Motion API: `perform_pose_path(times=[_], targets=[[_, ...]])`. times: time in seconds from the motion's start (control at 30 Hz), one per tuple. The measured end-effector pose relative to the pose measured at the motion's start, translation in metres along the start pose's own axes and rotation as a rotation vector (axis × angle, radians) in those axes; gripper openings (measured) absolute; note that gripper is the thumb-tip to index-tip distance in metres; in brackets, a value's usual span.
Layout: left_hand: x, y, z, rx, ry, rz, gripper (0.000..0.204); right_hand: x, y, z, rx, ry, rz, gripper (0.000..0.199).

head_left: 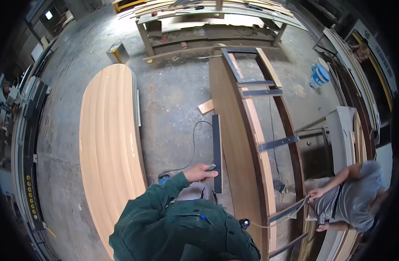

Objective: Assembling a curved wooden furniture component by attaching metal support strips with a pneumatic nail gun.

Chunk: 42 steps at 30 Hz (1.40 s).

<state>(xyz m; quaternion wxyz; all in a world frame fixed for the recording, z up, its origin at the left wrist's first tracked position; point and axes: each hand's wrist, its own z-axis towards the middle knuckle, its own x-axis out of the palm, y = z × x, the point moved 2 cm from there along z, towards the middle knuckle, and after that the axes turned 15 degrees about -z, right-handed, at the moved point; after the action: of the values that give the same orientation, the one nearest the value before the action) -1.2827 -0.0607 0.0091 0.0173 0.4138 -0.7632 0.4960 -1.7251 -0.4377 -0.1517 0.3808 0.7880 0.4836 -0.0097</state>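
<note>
My left hand (201, 173), in a green sleeve, is closed round a small flat grey-green piece (211, 167) whose kind I cannot make out. Its fingertips overlap the edge of a long dark strip of board (216, 148) with a pale side; whether they touch it I cannot tell. My right hand does not show. To the right of the strip a long wooden frame (262, 143) with dark metal crosspieces stands beside a long brown panel (232, 117). On my left is a pale, round-ended wooden panel (108, 143).
A co-worker in a grey shirt (360, 195) bends over the frame's right side, one hand (315, 194) at a crosspiece. A cable (194, 139) runs over the floor to a blue tool (164, 179). A workbench (217, 19), metal can (117, 54) and blue bucket (319, 76) stand farther off.
</note>
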Motion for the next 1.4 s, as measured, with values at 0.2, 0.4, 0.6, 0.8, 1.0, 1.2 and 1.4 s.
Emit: perform_pose_path(times=[0.2,0.4,0.6,0.8,1.0,1.2,1.4], targets=[[-0.094,-0.063,-0.034,0.111,-0.213,-0.05,0.038,0.061,0.105,0.061,0.015,-0.011,0.091,0.034],[-0.196,-0.166,-0.001,0.195,-0.346,0.045,0.039,0.135,0.177,0.116,0.069,-0.039,0.249,0.036],[-0.329,-0.278,0.107,0.245,-0.376,0.096,0.039,0.227,0.279,0.187,0.097,-0.097,0.491,0.037],[-0.439,-0.386,0.18,0.185,-0.471,-0.002,0.031,0.288,0.401,0.239,0.094,-0.142,0.676,0.038],[-0.575,-0.543,0.265,0.281,-0.5,-0.046,0.029,0.311,0.549,0.297,0.057,-0.241,0.82,0.04],[-0.775,-0.787,0.362,0.421,-0.614,0.226,0.05,0.388,0.668,0.336,0.116,-0.295,0.906,0.041],[-0.858,-0.914,0.494,0.778,-0.913,0.675,0.106,0.382,0.717,0.307,0.165,-0.485,1.073,0.043]])
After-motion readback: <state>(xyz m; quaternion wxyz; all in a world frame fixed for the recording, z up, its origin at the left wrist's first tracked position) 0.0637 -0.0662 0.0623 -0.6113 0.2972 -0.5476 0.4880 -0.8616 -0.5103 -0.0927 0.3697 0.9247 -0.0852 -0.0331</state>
